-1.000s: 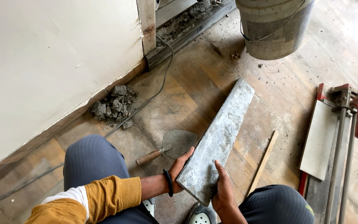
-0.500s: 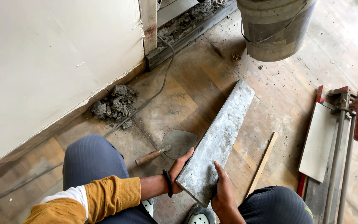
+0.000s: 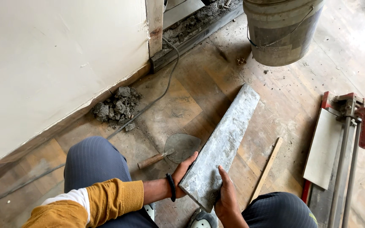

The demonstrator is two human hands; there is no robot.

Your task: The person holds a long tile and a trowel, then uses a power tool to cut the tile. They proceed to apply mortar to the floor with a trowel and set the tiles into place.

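You crouch over a worn wooden floor (image 3: 216, 84), a long grey tile (image 3: 220, 147) held between both hands, its back face coated in a thin skin of mortar; the tile runs from your lap at 6 o'clock up toward 1 o'clock, its far end resting on the boards. Your left hand (image 3: 182, 175), a dark band at the wrist, cups the tile's left edge, thumb up against the side and fingers hidden beneath; your right hand (image 3: 227, 198) lies along the near right edge, fingers stretched flat on the upper face, the palm closed against the rim. A pointed trowel (image 3: 178, 148) with a wooden handle lies on the floor at 9 o'clock of the tile, just beside your left hand but apart from it; a thin wooden strip (image 3: 268, 168) lies at 3 o'clock, near the tile. A pile of mortar rubble (image 3: 117, 104) sits against the white wall (image 3: 51, 63) at 10 o'clock, a grey cable (image 3: 165, 86) passing beside it; a dirty bucket (image 3: 280, 31) stands at 12 o'clock, well apart; a manual tile cutter (image 3: 345, 156) with red ends, a pale tile (image 3: 324, 150) on its bed, lies at 3 o'clock beyond the strip.
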